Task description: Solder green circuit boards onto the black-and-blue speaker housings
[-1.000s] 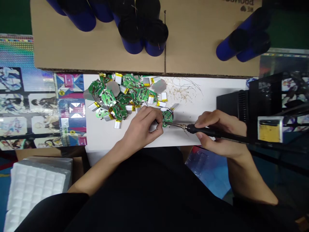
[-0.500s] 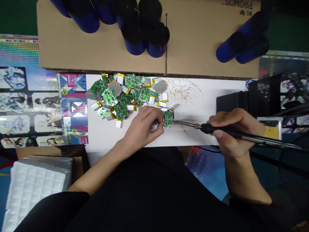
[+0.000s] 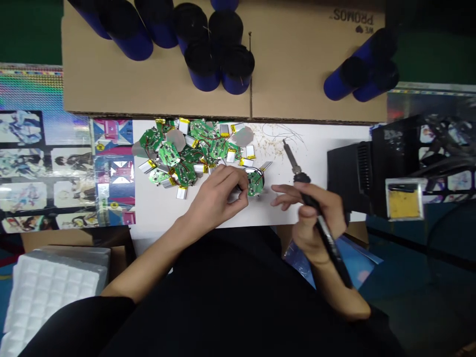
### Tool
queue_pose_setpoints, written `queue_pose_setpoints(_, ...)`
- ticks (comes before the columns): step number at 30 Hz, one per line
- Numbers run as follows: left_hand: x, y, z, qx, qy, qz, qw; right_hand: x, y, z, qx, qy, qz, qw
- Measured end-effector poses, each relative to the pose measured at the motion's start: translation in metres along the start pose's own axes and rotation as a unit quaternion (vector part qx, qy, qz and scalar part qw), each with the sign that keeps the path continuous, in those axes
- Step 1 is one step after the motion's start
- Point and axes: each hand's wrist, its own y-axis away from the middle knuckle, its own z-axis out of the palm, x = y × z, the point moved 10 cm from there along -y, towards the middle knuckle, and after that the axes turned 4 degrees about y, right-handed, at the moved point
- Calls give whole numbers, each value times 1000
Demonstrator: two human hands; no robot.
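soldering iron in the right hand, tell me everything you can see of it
The soldering iron is a slim, pen-like tool with a thin, pointed metal tip and shaft, a short metal collar, and a long black grip. The right hand wraps around the grip, holding the iron tilted with its tip pointing up and away. The tip is over the white tabletop, apart from the green circuit board. No cord can be made out.

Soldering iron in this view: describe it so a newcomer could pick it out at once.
Below the cardboard sheet lies a white work surface. At its right end, the right hand grips a black-handled soldering iron, its bare metal tip angled upward, clear of the green circuit boards.
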Motion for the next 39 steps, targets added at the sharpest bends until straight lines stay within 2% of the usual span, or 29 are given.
queue_pose_setpoints(4,4,-1,-5,-19,-8,39,999,-4,8,34,-75,123,-61,988)
queue_pose_setpoints(9,13,-9,-3,-137,-83,107,981,9,5,39,-68,106,-43,991)
queue_pose_setpoints(15,19,-24,5,-241,-189,175,936,16,2,32,-87,91,-7,992)
queue_pose_setpoints(17,21,-28,8,-266,-192,188,926,18,4,21,-61,59,25,996)
queue_pose_setpoints(19,23,-31,9,-285,-190,197,919,20,10,1,3,9,56,998)
queue_pose_setpoints(22,24,-34,9,-294,-183,200,917,18,24,-28,82,-44,75,993)
queue_pose_setpoints(25,24,-35,8,-292,-173,195,920,0,35,-39,60,-12,39,997)
queue_pose_setpoints(28,22,-35,10,-297,-181,192,918,-20,41,-36,8,70,-11,997)
queue_pose_setpoints(31,21,-34,14,-309,-198,195,909,-25,44,-26,-37,118,-20,992)
queue_pose_setpoints(36,23,-34,13,-302,-197,201,911,-21,46,-20,-46,127,-35,990)
queue_pose_setpoints(39,24,-33,16,-308,-224,220,898,-17,47,-19,-50,117,-26,992)
